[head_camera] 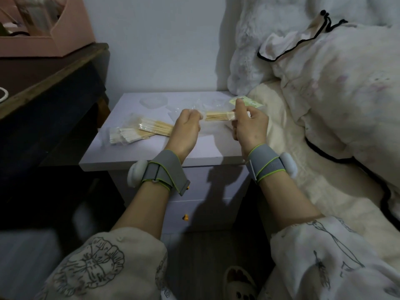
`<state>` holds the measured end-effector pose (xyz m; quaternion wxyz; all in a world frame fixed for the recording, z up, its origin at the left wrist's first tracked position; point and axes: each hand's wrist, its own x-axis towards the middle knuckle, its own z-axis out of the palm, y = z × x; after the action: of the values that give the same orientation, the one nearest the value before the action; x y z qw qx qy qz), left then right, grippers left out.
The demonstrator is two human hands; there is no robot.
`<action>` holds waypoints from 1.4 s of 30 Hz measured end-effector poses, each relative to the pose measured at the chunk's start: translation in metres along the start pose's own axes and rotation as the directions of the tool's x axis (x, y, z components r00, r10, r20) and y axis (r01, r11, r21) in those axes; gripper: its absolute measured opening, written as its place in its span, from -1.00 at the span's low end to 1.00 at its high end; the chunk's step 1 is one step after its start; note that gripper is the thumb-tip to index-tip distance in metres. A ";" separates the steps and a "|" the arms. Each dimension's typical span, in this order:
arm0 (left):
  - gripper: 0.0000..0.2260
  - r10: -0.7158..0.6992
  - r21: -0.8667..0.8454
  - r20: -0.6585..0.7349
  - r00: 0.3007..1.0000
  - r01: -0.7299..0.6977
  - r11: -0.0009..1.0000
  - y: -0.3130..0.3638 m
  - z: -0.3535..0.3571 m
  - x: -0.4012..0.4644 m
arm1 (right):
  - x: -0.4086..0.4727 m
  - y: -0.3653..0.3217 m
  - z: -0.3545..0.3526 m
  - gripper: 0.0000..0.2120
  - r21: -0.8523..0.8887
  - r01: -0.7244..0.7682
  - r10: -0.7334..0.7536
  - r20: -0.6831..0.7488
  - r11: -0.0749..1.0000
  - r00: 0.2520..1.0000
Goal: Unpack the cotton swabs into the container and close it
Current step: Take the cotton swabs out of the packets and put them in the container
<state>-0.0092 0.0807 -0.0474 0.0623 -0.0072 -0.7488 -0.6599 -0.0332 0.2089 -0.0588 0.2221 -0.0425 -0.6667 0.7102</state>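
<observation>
You hold a clear plastic packet of wooden-stemmed cotton swabs above the pale lilac table, your left hand fisted on one end and your right hand with its fingers pinched on the green-labelled end, so unpacking looks barely begun. More bagged swabs lie on the table beside your left hand, and the clear round container sits behind them, seemingly unfilled and not yet closed.

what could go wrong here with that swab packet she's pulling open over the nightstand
Both hands, left hand and right hand, hold the swab packet by its ends in mid-air; a sudden tear could scatter swabs onto the nightstand or the bed beside it. The clear container sits far back, away from the grip, so loose swabs may miss it. More swab packets lie near the left edge and could get knocked off.
</observation>
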 end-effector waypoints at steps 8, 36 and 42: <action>-0.85 -0.012 0.025 -0.069 0.998 0.014 1.000 0.000 0.013 0.007 | 0.011 -0.004 -0.017 -0.65 -0.065 0.002 -0.013 -0.167 0.998 0.986; -0.44 0.277 0.704 0.035 0.960 -0.221 0.676 0.005 0.051 0.017 | 0.019 0.001 -0.067 -0.63 -0.177 -0.116 0.025 -0.448 0.977 0.894; -0.46 0.250 0.644 0.191 0.949 -0.314 0.698 -0.001 0.069 0.020 | 0.014 0.000 -0.066 -0.54 -0.316 -0.098 -0.036 -0.391 0.944 0.920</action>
<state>-0.0352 0.1472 -0.0548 0.1276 -0.1284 -0.9265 -0.3298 -0.0217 0.2755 -0.0630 0.3291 -0.2306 -0.7172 0.5693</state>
